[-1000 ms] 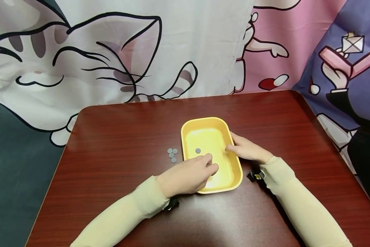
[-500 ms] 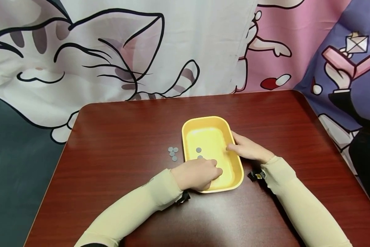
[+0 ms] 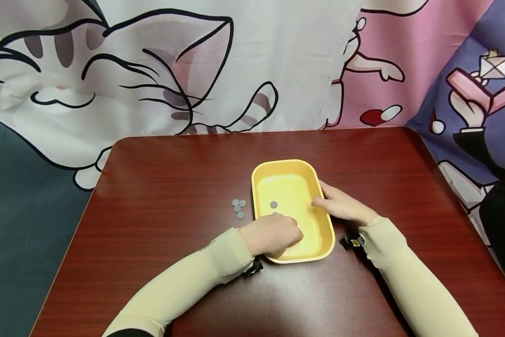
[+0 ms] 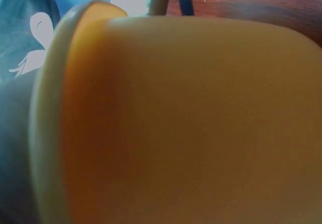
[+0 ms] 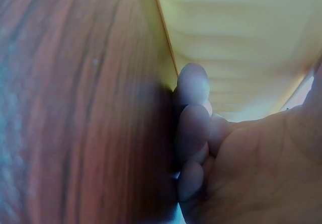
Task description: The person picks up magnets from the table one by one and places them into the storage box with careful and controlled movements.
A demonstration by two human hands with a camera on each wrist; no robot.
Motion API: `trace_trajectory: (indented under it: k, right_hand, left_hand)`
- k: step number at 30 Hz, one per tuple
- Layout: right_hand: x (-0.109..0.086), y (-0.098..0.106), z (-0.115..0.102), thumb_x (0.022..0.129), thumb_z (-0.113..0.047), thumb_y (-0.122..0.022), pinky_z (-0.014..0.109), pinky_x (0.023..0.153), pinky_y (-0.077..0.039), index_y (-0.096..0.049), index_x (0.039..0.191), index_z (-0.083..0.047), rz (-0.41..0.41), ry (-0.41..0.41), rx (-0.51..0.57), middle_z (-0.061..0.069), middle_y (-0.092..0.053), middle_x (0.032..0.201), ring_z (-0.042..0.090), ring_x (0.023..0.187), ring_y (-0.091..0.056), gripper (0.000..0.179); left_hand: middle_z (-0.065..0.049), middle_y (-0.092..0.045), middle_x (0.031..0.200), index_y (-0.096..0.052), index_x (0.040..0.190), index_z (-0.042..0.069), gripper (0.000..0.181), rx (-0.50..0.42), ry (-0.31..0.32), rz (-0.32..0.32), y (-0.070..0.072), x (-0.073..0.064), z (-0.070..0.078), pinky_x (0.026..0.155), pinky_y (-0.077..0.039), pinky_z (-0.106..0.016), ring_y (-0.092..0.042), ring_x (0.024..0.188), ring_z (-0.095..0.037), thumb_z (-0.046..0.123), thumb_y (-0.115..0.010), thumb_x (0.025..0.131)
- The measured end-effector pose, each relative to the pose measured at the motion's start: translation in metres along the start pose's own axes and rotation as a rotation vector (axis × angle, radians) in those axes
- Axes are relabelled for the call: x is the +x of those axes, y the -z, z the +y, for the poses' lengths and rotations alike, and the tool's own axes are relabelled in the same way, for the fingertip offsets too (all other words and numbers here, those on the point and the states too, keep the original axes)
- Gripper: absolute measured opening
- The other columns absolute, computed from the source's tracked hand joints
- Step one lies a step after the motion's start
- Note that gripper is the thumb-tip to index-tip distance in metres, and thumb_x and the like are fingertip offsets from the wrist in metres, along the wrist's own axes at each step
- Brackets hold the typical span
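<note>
A yellow plastic tray [image 3: 293,161] lies on the table. My right hand [image 3: 345,206] grips its right wall, thumb over the rim and fingers along the outside. In the right wrist view, that hand's fingertips [image 5: 193,83] lie low beside the tray's outer wall, near the tabletop. My left hand [image 3: 273,234] is down inside the tray's near left part, back of the hand up; its fingertips are hidden, so I cannot tell what they hold. A grey coin-like disc [image 3: 274,204] lies in the tray; a second disc [image 3: 276,214] peeks out behind the left hand.
Several more small grey discs [image 3: 237,208] lie grouped on the dark red wooden table [image 3: 172,187], just left of the tray. A cartoon-printed curtain [image 3: 252,56] hangs behind the table's far edge.
My left hand has moved slightly right and deeper into the tray, and a second disc has come into sight there. The right hand keeps its hold. The head view has shifted slightly.
</note>
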State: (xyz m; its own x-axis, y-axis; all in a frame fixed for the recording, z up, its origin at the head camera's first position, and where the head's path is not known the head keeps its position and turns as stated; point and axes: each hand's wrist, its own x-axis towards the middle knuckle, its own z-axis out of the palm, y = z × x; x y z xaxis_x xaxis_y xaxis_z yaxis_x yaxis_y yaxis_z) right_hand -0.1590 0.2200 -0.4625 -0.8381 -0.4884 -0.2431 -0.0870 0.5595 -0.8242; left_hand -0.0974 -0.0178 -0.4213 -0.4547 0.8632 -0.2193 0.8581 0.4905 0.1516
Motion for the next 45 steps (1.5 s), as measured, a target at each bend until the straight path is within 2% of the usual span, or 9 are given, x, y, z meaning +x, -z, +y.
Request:
trace_trajectory:
  k: [3,6,13,20,25,29,36,41,45]
  right_hand:
    - [0.001,-0.002,0.002,0.097,-0.009,-0.055,0.027,0.083,-0.058,-0.030,0.158,-0.002,-0.005,0.003,0.010,0.023,-0.062,0.132,0.019,0.094,-0.072,0.066]
    - [0.001,-0.002,0.003,0.097,-0.009,-0.055,0.026,0.083,-0.058,-0.031,0.158,-0.003,-0.001,0.006,0.012,0.022,-0.062,0.131,0.017,0.094,-0.071,0.066]
    - [0.002,-0.003,0.002,0.095,-0.009,-0.056,0.023,0.086,-0.055,-0.032,0.158,-0.004,0.015,0.016,-0.016,0.020,-0.062,0.134,0.016,0.097,-0.069,0.068]
    - [-0.001,0.000,-0.001,0.094,-0.010,-0.057,0.026,0.085,-0.057,-0.028,0.161,-0.004,0.013,0.006,-0.007,0.021,-0.061,0.136,0.018,0.096,-0.071,0.073]
    - [-0.003,0.001,-0.002,0.095,-0.010,-0.058,0.030,0.082,-0.059,-0.026,0.161,-0.003,-0.003,-0.015,0.032,0.025,-0.062,0.133,0.021,0.094,-0.073,0.073]
    - [-0.003,0.000,-0.002,0.096,-0.010,-0.058,0.033,0.080,-0.060,-0.027,0.160,-0.001,-0.007,-0.021,0.049,0.026,-0.063,0.130,0.022,0.093,-0.074,0.071]
    - [-0.002,-0.001,-0.001,0.095,-0.010,-0.059,0.034,0.079,-0.061,-0.029,0.158,0.001,-0.011,-0.012,0.048,0.027,-0.065,0.125,0.023,0.092,-0.074,0.070]
    - [-0.002,-0.001,0.000,0.095,-0.010,-0.059,0.034,0.079,-0.061,-0.029,0.158,0.001,-0.010,-0.008,0.042,0.026,-0.066,0.125,0.022,0.091,-0.075,0.070]
    - [-0.002,-0.001,-0.001,0.095,-0.009,-0.058,0.034,0.079,-0.062,-0.029,0.157,0.002,-0.009,-0.004,0.046,0.027,-0.066,0.124,0.023,0.091,-0.075,0.069]
  left_hand:
    - [0.007,-0.054,0.074,-0.061,0.073,0.022,0.024,-0.008,-0.011,0.031,0.002,-0.003,-0.003,0.059,-0.039,-0.020,-0.051,0.064,-0.011,0.001,-0.064,0.085]
    - [0.008,-0.056,0.079,-0.064,0.081,0.022,0.018,-0.017,-0.026,0.093,0.008,-0.008,-0.006,0.062,-0.041,-0.018,-0.053,0.066,-0.009,0.005,-0.066,0.087]
    - [0.006,-0.056,0.087,-0.066,0.094,0.019,0.007,-0.029,-0.057,0.227,0.016,-0.027,-0.017,0.074,-0.046,-0.024,-0.053,0.074,-0.010,0.013,-0.065,0.090]
    - [0.004,-0.056,0.087,-0.066,0.095,0.014,0.008,-0.097,-0.066,0.345,0.017,-0.049,-0.027,0.073,-0.047,-0.021,-0.054,0.076,-0.011,0.009,-0.066,0.089]
    - [0.005,-0.056,0.090,-0.065,0.095,0.015,0.008,-0.089,-0.060,0.412,0.016,-0.062,-0.035,0.072,-0.048,-0.022,-0.054,0.078,-0.011,0.011,-0.067,0.089]
    - [0.006,-0.058,0.095,-0.066,0.099,0.017,0.012,-0.091,-0.014,0.468,0.015,-0.072,-0.045,0.077,-0.051,-0.025,-0.055,0.083,-0.010,0.013,-0.070,0.089]
    - [0.003,-0.058,0.099,-0.066,0.103,0.015,0.014,-0.090,0.132,0.552,0.012,-0.089,-0.071,0.080,-0.052,-0.029,-0.054,0.086,-0.012,0.012,-0.067,0.090]
    - [0.001,-0.061,0.099,-0.067,0.103,0.014,0.015,-0.111,0.218,0.561,0.004,-0.095,-0.089,0.080,-0.052,-0.030,-0.055,0.086,-0.013,0.012,-0.070,0.089]
    - [0.000,-0.061,0.103,-0.069,0.108,0.011,0.019,-0.108,0.260,0.529,-0.004,-0.097,-0.100,0.083,-0.054,-0.033,-0.058,0.090,-0.017,0.014,-0.072,0.089]
